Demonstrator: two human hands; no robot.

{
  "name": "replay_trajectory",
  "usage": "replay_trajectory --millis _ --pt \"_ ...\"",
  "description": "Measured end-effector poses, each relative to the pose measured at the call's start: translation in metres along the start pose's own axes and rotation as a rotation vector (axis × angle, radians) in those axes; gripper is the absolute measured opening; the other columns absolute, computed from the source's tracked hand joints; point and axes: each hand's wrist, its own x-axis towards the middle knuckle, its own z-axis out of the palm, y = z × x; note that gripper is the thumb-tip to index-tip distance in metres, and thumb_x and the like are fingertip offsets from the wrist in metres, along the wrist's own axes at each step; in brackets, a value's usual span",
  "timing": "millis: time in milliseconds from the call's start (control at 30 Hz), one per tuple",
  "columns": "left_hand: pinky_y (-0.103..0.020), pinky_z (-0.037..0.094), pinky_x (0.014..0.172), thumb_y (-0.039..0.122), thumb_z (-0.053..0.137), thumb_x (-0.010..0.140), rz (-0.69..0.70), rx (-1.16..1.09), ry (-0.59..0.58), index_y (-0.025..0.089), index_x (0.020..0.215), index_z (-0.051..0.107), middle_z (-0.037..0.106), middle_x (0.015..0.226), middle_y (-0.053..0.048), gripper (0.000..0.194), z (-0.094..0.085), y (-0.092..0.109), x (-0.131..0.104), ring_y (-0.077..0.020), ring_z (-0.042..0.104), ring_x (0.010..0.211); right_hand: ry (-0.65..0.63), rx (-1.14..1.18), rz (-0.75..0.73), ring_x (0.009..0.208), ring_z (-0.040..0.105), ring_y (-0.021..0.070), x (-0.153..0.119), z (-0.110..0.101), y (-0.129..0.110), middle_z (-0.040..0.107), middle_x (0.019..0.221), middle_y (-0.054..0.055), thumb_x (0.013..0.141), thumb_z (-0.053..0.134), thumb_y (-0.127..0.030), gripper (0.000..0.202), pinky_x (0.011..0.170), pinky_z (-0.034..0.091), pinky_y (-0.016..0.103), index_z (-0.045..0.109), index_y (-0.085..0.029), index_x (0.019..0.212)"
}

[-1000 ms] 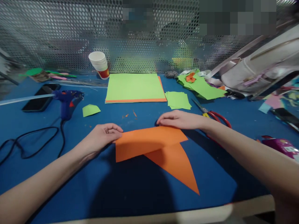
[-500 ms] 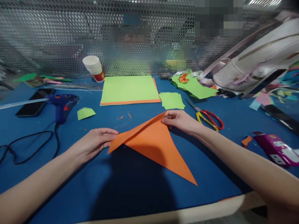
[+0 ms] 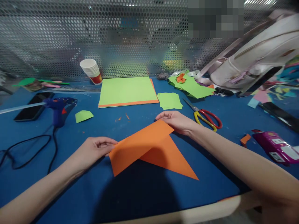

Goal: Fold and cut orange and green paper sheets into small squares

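A sheet of orange paper (image 3: 140, 141) lies folded over on the blue table, its upper layer crossing a pointed lower layer that reaches to the right. At its left end my left hand (image 3: 99, 147) pinches the paper's edge between thumb and fingers. My right hand (image 3: 174, 121) is at the upper right of the fold, its fingers behind the paper and its thumb hidden by the top layer. Scissors (image 3: 205, 118) with red and yellow handles lie just beyond my right wrist.
Green and orange sheets (image 3: 128, 90) lie at the back beside small green squares (image 3: 170, 101). Stacked paper cups (image 3: 92, 71) stand behind. On the left are a blue glue gun (image 3: 58, 109) with its cord and a phone (image 3: 34, 107). A purple packet (image 3: 277, 146) lies right.
The orange paper's upper layer has come down flatter and further toward me, covering more of the lower layer. My left hand has shifted slightly toward me.
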Motion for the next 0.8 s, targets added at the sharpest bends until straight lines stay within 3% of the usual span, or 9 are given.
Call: replay_trajectory --millis 133,233,433,533,600,700,800 --pt "-0.026 0.049 0.062 0.046 0.062 0.075 0.232 0.346 -0.04 0.021 0.088 0.077 0.074 0.084 -0.005 0.032 -0.002 -0.001 -0.005 -0.018 0.064 0.069 -0.034 -0.067 0.011 0.064 0.063 0.0102 -0.001 -0.002 -0.004 0.07 0.072 0.002 0.067 0.069 -0.013 0.012 0.06 0.049 0.021 0.067 -0.017 0.078" --pt "-0.027 0.048 0.06 0.043 0.05 0.085 0.403 0.514 -0.082 0.021 0.095 0.076 0.069 0.083 -0.005 0.035 0.0 -0.004 -0.006 -0.0158 0.061 0.063 -0.053 -0.152 0.002 0.063 0.062 0.0102 -0.002 -0.002 -0.007 0.07 0.072 0.002 0.068 0.066 -0.009 0.011 0.058 0.047 0.021 0.066 -0.017 0.075" --pt "-0.025 0.05 0.071 0.035 0.036 0.096 0.689 0.757 -0.038 0.022 0.114 0.068 0.061 0.097 -0.007 0.039 0.008 -0.013 -0.012 -0.0167 0.062 0.081 -0.027 -0.329 -0.074 0.063 0.058 0.0111 0.002 -0.001 -0.007 0.067 0.07 0.001 0.067 0.066 -0.009 0.012 0.058 0.044 0.023 0.066 -0.018 0.076" --pt "-0.024 0.05 0.066 0.032 0.031 0.099 0.727 0.917 -0.018 0.026 0.127 0.061 0.06 0.113 -0.01 0.041 0.006 -0.018 -0.013 -0.0178 0.064 0.084 -0.015 -0.394 -0.142 0.062 0.055 0.0112 0.004 -0.002 -0.006 0.064 0.067 -0.001 0.066 0.065 -0.011 0.01 0.058 0.043 0.024 0.065 -0.019 0.072" --pt "-0.029 0.052 0.075 0.026 0.032 0.098 0.831 1.01 0.003 0.031 0.133 0.056 0.053 0.135 -0.011 0.042 0.002 -0.02 -0.008 -0.0239 0.063 0.101 -0.026 -0.425 -0.178 0.062 0.055 0.0117 0.004 -0.002 -0.006 0.063 0.065 -0.001 0.067 0.065 -0.014 0.007 0.059 0.043 0.025 0.066 -0.02 0.071" --pt "-0.047 0.042 0.105 0.01 0.034 0.093 1.061 1.046 -0.132 0.033 0.144 0.044 0.03 0.159 -0.008 0.056 -0.005 -0.02 0.005 -0.0308 0.042 0.137 -0.033 -0.46 -0.222 0.062 0.056 0.0125 0.004 -0.002 -0.006 0.064 0.066 -0.001 0.068 0.064 -0.018 0.005 0.061 0.044 0.026 0.066 -0.021 0.071" --pt "-0.052 0.024 0.119 0.0 0.036 0.087 1.09 1.049 -0.346 0.029 0.151 0.03 0.024 0.162 -0.007 0.071 -0.009 -0.014 0.013 -0.0259 0.023 0.148 -0.013 -0.488 -0.256 0.063 0.057 0.0127 0.007 -0.006 -0.004 0.064 0.066 -0.001 0.069 0.065 -0.021 0.002 0.062 0.046 0.027 0.064 -0.02 0.07"
